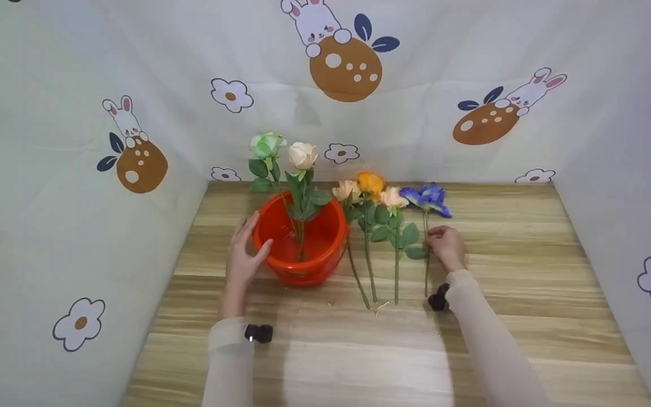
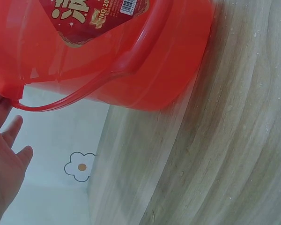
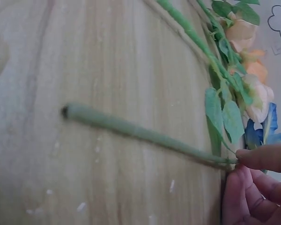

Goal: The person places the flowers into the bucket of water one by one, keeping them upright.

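A red bucket (image 1: pixel 303 274) stands on the table with a pale green rose (image 1: pixel 267 145) and a cream rose (image 1: pixel 303 155) upright in it. My left hand (image 1: pixel 242 257) rests at its left rim, fingers spread and fairly straight; the left wrist view shows these fingers (image 2: pixel 11 131) beside the rim and the bucket's handle (image 2: pixel 79 93). Thumb and fingers of my right hand (image 1: pixel 447 247) pinch the green stem (image 3: pixel 145 133) of a blue-purple artificial flower (image 1: pixel 430 198). The stem lies low over the table, its cut end toward me.
Between bucket and right hand lie an orange flower (image 1: pixel 370 183) and two peach roses, one at the left (image 1: pixel 346 191) and one at the right (image 1: pixel 393 198). Small scraps (image 1: pixel 382 307) dot the wood-grain table (image 1: pixel 506 339). A rabbit-print cloth (image 1: pixel 416 124) hangs behind and at both sides.
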